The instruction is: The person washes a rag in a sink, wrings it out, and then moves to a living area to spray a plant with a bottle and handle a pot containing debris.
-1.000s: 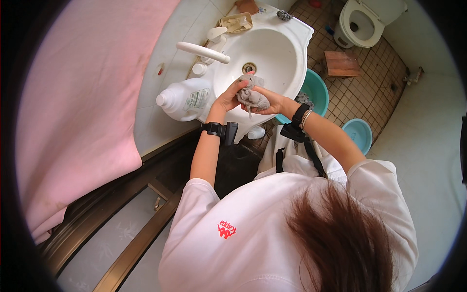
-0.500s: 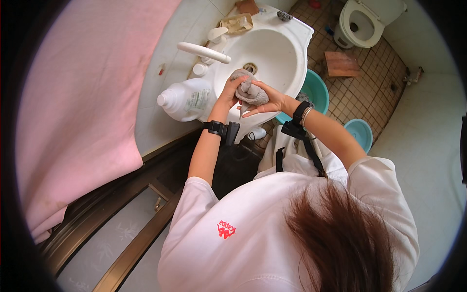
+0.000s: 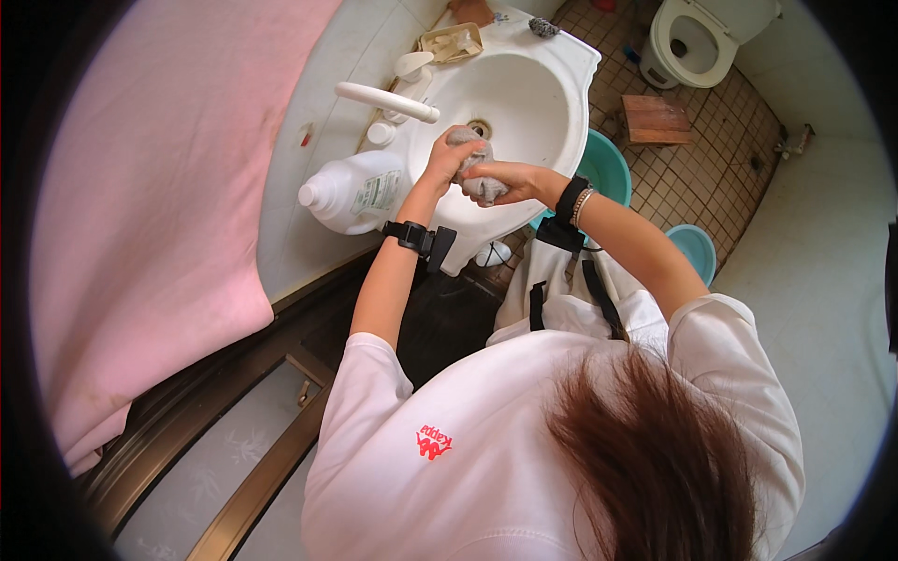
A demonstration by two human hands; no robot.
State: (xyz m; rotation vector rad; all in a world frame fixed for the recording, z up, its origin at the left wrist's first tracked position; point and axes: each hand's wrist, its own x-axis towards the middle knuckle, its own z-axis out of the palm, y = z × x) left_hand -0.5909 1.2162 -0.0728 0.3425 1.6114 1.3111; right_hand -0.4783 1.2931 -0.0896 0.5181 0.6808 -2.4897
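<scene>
A bunched grey cloth (image 3: 480,168) is squeezed between my two hands over the near part of the white washbasin (image 3: 552,79). My left hand (image 3: 443,163) wraps round its left end. My right hand (image 3: 510,179) closes round the other end, thumb across the top. Parts of the cloth are hidden under my fingers. The metal drain (image 3: 479,128) shows just beyond the cloth, and the white faucet (image 3: 388,99) reaches over the basin to the left of it.
A large white bottle (image 3: 348,194) stands at the basin's left edge. At the back are a soap dish (image 3: 451,43) and a dark scrubber (image 3: 543,27). Green and blue tubs (image 3: 606,168), a small wooden stool (image 3: 657,120) and a toilet (image 3: 693,45) stand on the tiled floor at right. A pink curtain (image 3: 168,206) hangs left.
My right hand, with fingers spread under the cloth before, has closed round it. The cloth is now gripped tighter and more compact, and its dangling tip no longer shows.
</scene>
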